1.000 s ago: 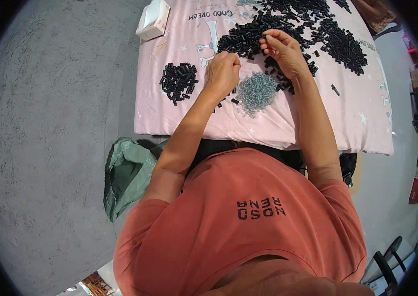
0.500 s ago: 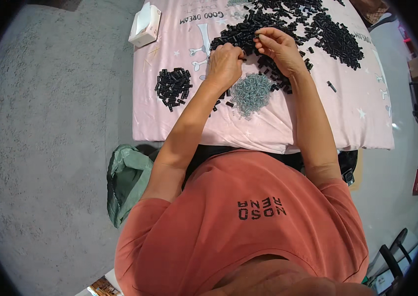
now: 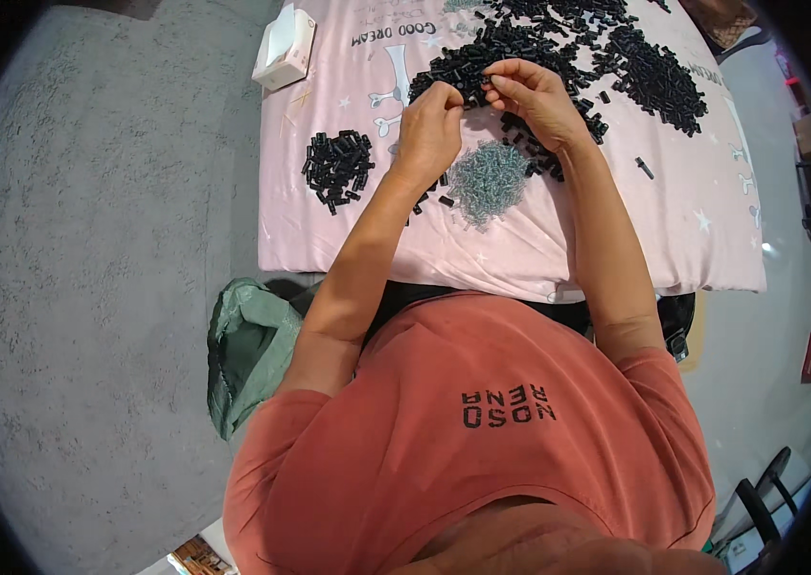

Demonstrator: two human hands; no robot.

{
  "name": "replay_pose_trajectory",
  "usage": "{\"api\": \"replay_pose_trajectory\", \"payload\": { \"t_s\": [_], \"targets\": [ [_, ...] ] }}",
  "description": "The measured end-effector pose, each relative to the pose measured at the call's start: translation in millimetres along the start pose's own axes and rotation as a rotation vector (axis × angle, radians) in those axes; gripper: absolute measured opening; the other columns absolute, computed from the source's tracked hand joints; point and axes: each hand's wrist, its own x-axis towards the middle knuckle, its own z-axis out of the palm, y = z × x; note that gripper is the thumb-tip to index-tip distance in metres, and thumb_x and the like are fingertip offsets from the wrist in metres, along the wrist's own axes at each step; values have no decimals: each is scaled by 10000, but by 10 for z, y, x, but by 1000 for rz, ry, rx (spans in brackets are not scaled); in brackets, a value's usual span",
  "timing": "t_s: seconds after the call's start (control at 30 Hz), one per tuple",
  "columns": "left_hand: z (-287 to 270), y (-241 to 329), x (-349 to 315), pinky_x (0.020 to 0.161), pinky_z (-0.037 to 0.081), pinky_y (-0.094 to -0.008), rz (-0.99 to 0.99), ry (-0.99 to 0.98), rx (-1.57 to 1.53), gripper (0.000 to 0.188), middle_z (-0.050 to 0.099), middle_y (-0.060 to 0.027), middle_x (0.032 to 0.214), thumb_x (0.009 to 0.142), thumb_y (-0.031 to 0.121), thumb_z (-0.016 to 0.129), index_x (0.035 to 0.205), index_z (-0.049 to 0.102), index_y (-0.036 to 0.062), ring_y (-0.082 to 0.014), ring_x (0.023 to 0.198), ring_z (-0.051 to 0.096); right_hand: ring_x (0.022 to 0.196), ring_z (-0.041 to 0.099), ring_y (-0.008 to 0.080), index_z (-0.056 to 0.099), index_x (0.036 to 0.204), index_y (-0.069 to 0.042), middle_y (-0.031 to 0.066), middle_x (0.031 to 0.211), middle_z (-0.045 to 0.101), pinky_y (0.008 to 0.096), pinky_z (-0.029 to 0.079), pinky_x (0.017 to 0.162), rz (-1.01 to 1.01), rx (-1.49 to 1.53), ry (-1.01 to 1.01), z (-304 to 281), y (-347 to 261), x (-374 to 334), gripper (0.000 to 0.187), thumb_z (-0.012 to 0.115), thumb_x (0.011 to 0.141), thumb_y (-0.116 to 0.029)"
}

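Over the front of the big heap of short black tube-like pieces (image 3: 468,59), my two hands are close together. My left hand (image 3: 429,134) is closed in a pinch, its fingertips by the heap's near edge; what they grip is too small to name. Just to its right, my right hand (image 3: 539,103) pinches thumb and forefinger together, and whatever is between them blends with the black pieces behind. Below the hands is a mound of small, shiny, greyish pieces (image 3: 489,184), possibly springs. A separate pile of black pieces (image 3: 337,171) lies left of my left wrist.
The pink patterned cloth (image 3: 329,244) covers the table. More black pieces (image 3: 656,81) are heaped at the far right, with one longer black piece (image 3: 645,168) alone nearer me. A tissue box (image 3: 287,59) stands at the far left corner. A green sack (image 3: 247,355) is beside me.
My left hand has turned and lifted slightly, its fingertips drawn into a pinch. My right hand has shifted a little left and down, bringing the fingertips of both hands nearer each other.
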Motion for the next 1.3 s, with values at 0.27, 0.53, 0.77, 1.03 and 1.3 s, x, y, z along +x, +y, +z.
{"api": "replay_pose_trajectory", "payload": {
  "t_s": [0.27,0.53,0.77,1.03,1.3],
  "targets": [
    [-8,28,9,670,494,-275,-60,109,-328,114,645,-73,819,825,10,611,939,621,13,-140,730,620,756,611,78,632,1065,-24,34,897,651,201,523,713,5,-29,-48,49,-24,-24,167,611,918,-100],
    [-42,109,-14,685,475,-212,-202,49,-548,105,626,-26,847,868,5,601,972,602,-4,-75,741,580,738,620,80,628,1046,-12,45,869,658,198,518,685,2,-31,-101,90,5,-30,164,611,919,-114],
    [-52,69,-24,716,489,-210,-277,39,-803,111,633,-38,873,911,44,594,1016,588,11,-97,767,602,733,618,76,622,1044,-7,48,875,661,197,520,692,34,-22,-121,108,10,-32,169,605,924,-125],
    [-53,61,-47,711,497,-218,-294,38,-881,110,644,-59,878,920,52,588,1021,581,9,-101,764,608,729,615,74,622,1043,-9,46,875,663,198,519,694,45,-25,-131,121,13,-35,168,601,927,-129],
    [-30,81,-74,697,492,-210,-301,42,-859,104,651,-58,870,925,59,585,1018,577,13,-95,744,608,732,615,75,620,1042,-3,51,878,667,197,519,696,47,-28,-120,133,24,-40,166,601,924,-119]
  ]
}}
